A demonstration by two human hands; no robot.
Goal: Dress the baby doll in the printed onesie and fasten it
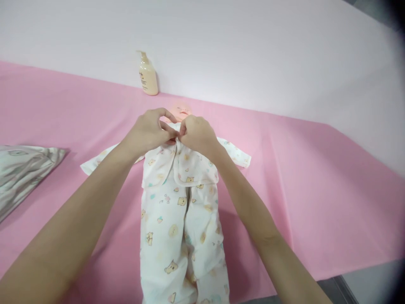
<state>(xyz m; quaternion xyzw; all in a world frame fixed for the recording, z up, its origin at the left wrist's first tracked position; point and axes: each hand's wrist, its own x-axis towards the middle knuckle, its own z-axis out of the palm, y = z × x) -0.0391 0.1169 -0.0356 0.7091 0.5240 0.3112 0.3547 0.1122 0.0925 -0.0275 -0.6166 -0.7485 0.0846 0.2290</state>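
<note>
A baby doll lies on its back, dressed in a white baby jacket and matching trousers printed with small bears. Both sleeves of the jacket spread out to the sides. At the doll's neck, my left hand pinches the front edge of the jacket between thumb and fingers. Close against it, my right hand is closed on the other front edge, just below the doll's chin. What fastening lies between my fingertips is hidden. Below my hands the jacket's front edges part slightly.
A cream pump bottle stands behind the doll by the white wall. Folded pale patterned cloth lies at the left. A pink cloth covers the table, whose front edge shows at the lower right.
</note>
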